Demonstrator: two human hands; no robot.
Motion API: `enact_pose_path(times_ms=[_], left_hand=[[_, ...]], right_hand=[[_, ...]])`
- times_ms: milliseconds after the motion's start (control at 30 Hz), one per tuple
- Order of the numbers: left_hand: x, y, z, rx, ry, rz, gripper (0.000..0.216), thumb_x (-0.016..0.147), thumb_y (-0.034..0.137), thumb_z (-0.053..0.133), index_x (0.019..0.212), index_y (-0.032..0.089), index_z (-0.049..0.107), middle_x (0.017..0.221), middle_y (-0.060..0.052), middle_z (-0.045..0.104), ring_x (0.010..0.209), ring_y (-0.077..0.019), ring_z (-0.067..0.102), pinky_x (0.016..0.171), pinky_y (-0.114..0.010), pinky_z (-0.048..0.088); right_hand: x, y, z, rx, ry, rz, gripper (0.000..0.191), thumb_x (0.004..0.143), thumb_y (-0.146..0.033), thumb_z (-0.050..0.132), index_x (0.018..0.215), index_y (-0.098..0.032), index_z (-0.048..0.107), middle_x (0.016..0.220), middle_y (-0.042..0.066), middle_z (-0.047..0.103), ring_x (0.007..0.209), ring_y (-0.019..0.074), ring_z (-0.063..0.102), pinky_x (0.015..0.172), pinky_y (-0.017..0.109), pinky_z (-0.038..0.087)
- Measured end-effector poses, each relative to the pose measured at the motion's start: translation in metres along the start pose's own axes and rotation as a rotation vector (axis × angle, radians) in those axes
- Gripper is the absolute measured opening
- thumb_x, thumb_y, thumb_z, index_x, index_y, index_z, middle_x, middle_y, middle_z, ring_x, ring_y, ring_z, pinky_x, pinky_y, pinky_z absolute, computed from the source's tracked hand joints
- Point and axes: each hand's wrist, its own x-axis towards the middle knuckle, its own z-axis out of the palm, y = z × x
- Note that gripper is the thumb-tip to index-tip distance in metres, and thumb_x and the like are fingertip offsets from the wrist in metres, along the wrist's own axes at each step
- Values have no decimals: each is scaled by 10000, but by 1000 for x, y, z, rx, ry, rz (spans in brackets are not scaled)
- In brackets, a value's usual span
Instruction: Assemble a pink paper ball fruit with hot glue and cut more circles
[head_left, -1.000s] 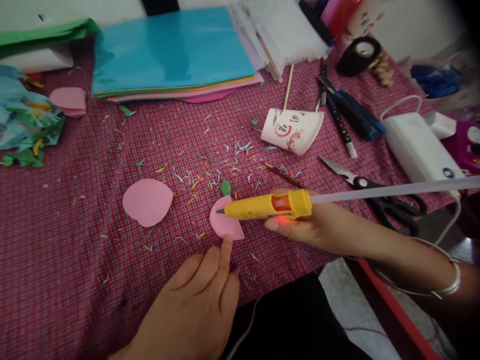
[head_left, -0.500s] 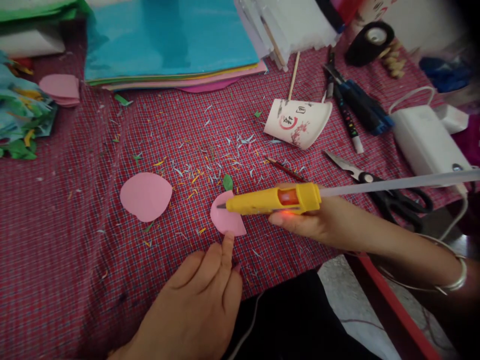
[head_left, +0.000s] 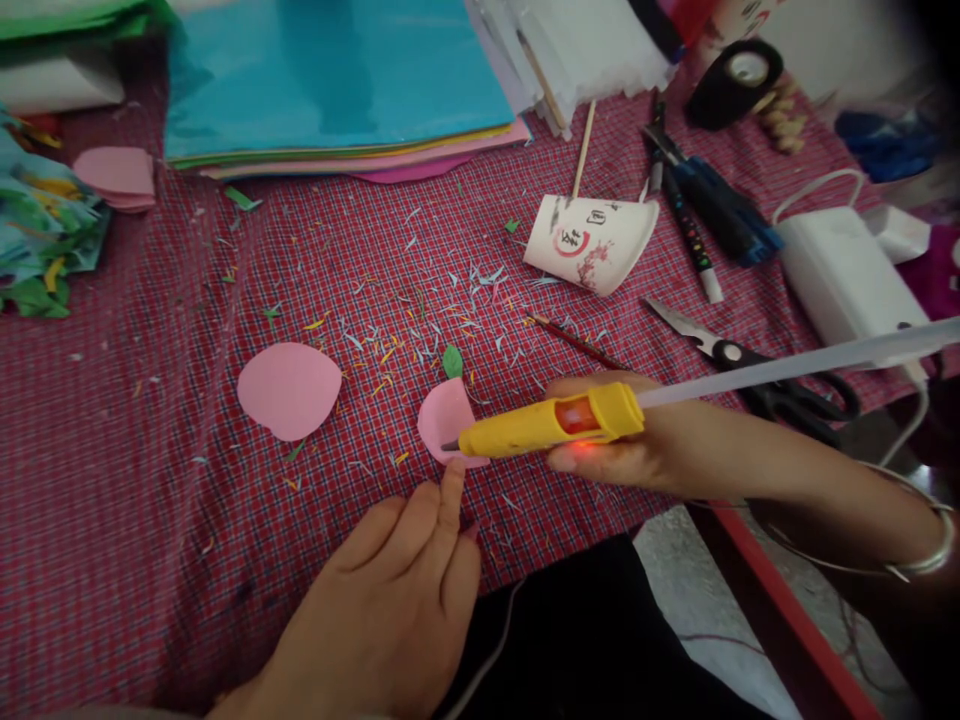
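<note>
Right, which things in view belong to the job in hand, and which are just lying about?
Belongs, judging by use:
yellow glue gun, in the right hand
translucent glue stick at its rear
pink paper piece touched by the left hand
rounder pink piece nearby, probably

Apparently lying about:
paper cup on its side
scissors
dotted marker
blue-handled tool
stack of coloured paper

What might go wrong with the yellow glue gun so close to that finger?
The tip of the yellow glue gun, held in the right hand, sits just by a fingertip of the left hand, so a slip might burn it if the tip is hot. The small pink paper might shift if that finger lifts. Stray glue might catch the green scrap by its top edge.
</note>
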Motion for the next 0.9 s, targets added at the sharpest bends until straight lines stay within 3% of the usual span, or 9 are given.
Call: enact_pose_path(times_ms=[167,300,400,600,800,900], left_hand=[[-2,2,0,21,-4,-5,335,936,107,350,872,164,674,1181,-133,707,1015,-221,610,851,-359,416],[-5,4,7,7,61,-32,373,940,104,322,857,160,681,1140,-145,719,1008,-228,592,832,-366,404],[-4,2,9,-25,100,-21,412,944,105,294,807,168,678,1111,-144,723,969,-233,583,810,-367,398],[0,-3,3,-16,61,19,416,971,126,290,869,174,690,1111,-126,726,990,-237,565,812,-352,395],[-2,-2,4,-24,69,12,394,966,131,308,892,176,692,1104,-114,731,979,-228,578,822,-345,393],[-1,-2,3,-31,53,7,371,955,130,331,903,170,696,1104,-116,729,974,-227,582,826,-347,393]], right_hand=[[-9,2,-8,7,-61,63,223,892,-396,615,843,-187,555,748,-20,585,600,101,510,536,222,394],[-13,4,-8,24,-56,60,228,888,-393,622,846,-183,541,757,-23,570,609,98,505,548,221,397],[-10,2,-5,22,6,45,200,889,-355,614,852,-170,548,757,-14,576,626,104,519,574,225,412],[-4,-1,1,-93,162,32,193,861,-345,621,797,-180,542,736,-2,589,612,122,513,571,252,381],[-10,2,-7,-172,5,-10,297,874,-379,625,709,-203,452,651,-40,477,538,96,423,510,245,313],[-6,2,-6,-143,66,27,225,875,-359,627,780,-195,504,698,-25,527,577,108,465,550,253,350]])
